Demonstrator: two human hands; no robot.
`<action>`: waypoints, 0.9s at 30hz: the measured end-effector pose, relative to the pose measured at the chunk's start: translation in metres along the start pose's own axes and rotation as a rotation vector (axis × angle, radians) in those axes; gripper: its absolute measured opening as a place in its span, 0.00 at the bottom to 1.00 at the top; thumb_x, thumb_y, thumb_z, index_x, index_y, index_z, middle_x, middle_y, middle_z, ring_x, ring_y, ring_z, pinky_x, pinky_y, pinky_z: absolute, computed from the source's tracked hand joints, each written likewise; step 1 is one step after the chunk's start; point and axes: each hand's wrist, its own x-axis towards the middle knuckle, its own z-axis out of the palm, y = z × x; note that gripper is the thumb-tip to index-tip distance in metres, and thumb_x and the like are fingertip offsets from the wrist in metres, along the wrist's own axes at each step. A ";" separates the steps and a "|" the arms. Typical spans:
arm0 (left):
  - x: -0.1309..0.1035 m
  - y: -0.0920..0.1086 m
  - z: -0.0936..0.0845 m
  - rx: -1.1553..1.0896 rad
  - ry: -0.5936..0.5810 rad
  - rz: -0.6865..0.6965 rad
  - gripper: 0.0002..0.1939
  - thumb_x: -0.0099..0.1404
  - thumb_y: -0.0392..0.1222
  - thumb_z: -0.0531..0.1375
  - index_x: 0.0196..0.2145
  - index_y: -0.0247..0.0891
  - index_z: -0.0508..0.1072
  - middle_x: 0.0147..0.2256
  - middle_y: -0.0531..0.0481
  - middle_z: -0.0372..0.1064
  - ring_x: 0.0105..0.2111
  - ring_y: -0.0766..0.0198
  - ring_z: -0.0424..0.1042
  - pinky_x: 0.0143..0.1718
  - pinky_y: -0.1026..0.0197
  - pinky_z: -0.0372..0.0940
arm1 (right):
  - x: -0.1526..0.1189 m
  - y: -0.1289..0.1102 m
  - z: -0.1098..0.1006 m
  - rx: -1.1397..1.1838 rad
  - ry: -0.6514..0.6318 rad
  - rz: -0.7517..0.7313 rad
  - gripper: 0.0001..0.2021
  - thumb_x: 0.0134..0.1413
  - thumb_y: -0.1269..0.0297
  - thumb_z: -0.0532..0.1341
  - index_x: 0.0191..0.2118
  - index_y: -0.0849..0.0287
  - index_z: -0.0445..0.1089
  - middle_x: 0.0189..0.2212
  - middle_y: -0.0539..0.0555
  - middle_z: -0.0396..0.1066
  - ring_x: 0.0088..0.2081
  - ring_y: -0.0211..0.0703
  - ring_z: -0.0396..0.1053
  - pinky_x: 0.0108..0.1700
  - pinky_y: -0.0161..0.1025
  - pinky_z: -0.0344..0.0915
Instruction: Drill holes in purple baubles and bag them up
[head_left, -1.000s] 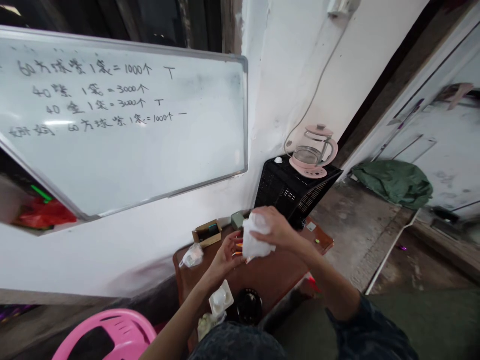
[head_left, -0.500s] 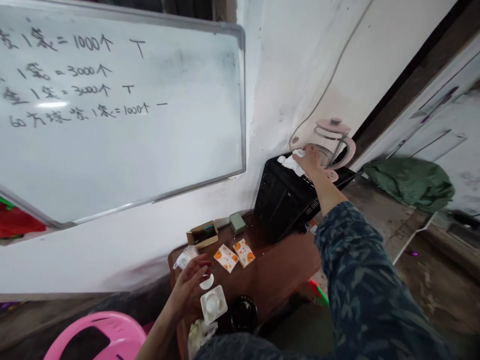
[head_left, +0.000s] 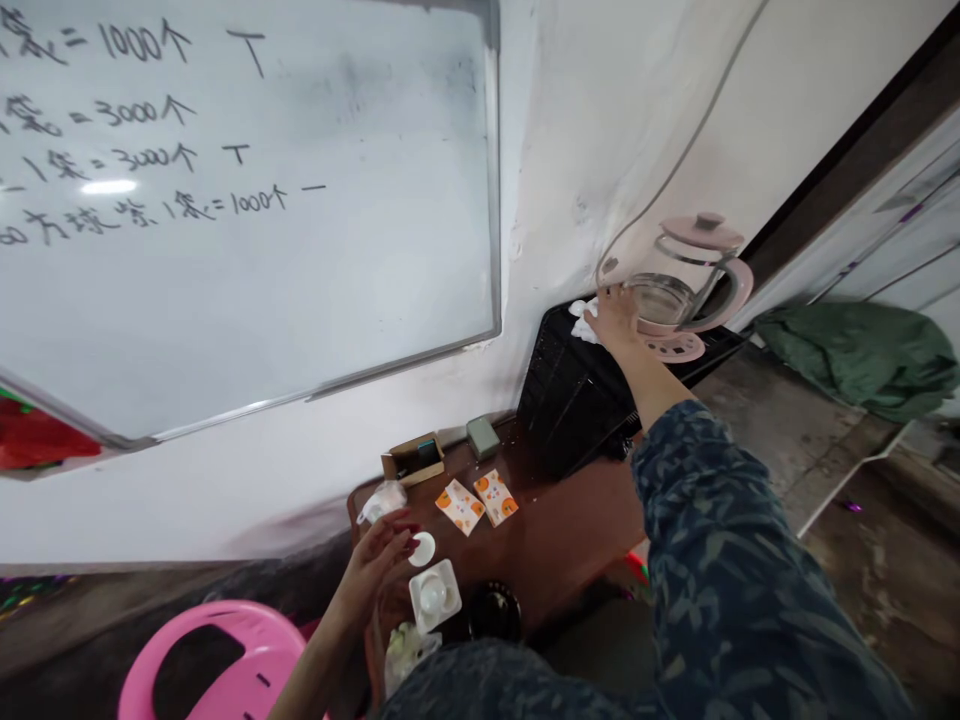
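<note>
My right hand (head_left: 616, 318) reaches out to the top of a black crate (head_left: 574, 395), with its fingers on a crumpled white cloth or tissue (head_left: 585, 322). Right beside that hand stands a pink-lidded glass kettle (head_left: 686, 275) on its pink base (head_left: 677, 347). My left hand (head_left: 380, 553) hovers over the left end of the brown table (head_left: 570, 520), fingers apart and holding nothing. Near its fingertips are a round white lid (head_left: 422, 549) and a square white tray (head_left: 447, 577) with a round piece in it.
Two orange-patterned packets (head_left: 460, 507), an open cardboard box (head_left: 413, 460), a grey-green box (head_left: 482, 438) and plastic bags (head_left: 385, 500) lie on the table. A pink chair (head_left: 251, 680) stands at the lower left. A whiteboard (head_left: 337, 260) hangs on the wall.
The view has shifted slightly. My right hand has drawn closer around the white cloth, and less of the cloth shows. My left hand stays over the table's left end.
</note>
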 end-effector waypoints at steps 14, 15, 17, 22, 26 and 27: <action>0.009 -0.022 -0.013 0.036 -0.055 -0.024 0.32 0.46 0.56 0.75 0.45 0.39 0.75 0.39 0.46 0.77 0.36 0.60 0.75 0.41 0.60 0.69 | -0.017 -0.012 -0.013 -0.074 -0.052 0.027 0.29 0.70 0.51 0.47 0.60 0.74 0.61 0.60 0.77 0.55 0.63 0.67 0.49 0.57 0.60 0.58; 0.008 -0.023 -0.014 0.024 -0.053 -0.036 0.33 0.45 0.56 0.75 0.45 0.39 0.75 0.38 0.46 0.77 0.36 0.60 0.75 0.41 0.59 0.69 | -0.018 -0.013 -0.015 -0.081 -0.059 0.024 0.30 0.69 0.50 0.48 0.61 0.74 0.60 0.60 0.77 0.54 0.63 0.68 0.50 0.57 0.60 0.58; 0.007 -0.024 -0.017 0.004 -0.037 -0.053 0.34 0.42 0.56 0.76 0.44 0.39 0.75 0.38 0.47 0.77 0.35 0.60 0.75 0.40 0.59 0.70 | -0.016 -0.012 -0.016 -0.076 -0.061 0.031 0.33 0.67 0.46 0.51 0.62 0.73 0.59 0.60 0.78 0.54 0.62 0.70 0.50 0.56 0.61 0.58; 0.004 -0.024 -0.020 -0.004 -0.015 -0.053 0.34 0.40 0.57 0.77 0.42 0.39 0.75 0.37 0.46 0.77 0.36 0.59 0.76 0.40 0.58 0.71 | -0.001 -0.002 -0.009 -0.077 -0.011 0.070 0.40 0.60 0.38 0.53 0.64 0.68 0.57 0.62 0.76 0.53 0.62 0.72 0.50 0.56 0.66 0.57; 0.003 -0.022 -0.021 0.004 -0.008 -0.040 0.35 0.39 0.56 0.77 0.42 0.38 0.75 0.37 0.46 0.77 0.35 0.60 0.76 0.41 0.58 0.71 | -0.002 0.000 -0.015 -0.094 -0.040 -0.004 0.40 0.59 0.37 0.56 0.64 0.66 0.59 0.63 0.75 0.53 0.63 0.72 0.50 0.57 0.67 0.55; 0.002 -0.021 -0.021 0.007 -0.005 -0.039 0.35 0.39 0.56 0.77 0.42 0.38 0.75 0.37 0.46 0.77 0.35 0.60 0.76 0.40 0.57 0.71 | -0.004 -0.001 -0.019 -0.090 -0.064 -0.033 0.39 0.59 0.37 0.57 0.64 0.66 0.60 0.63 0.75 0.53 0.64 0.71 0.50 0.58 0.67 0.54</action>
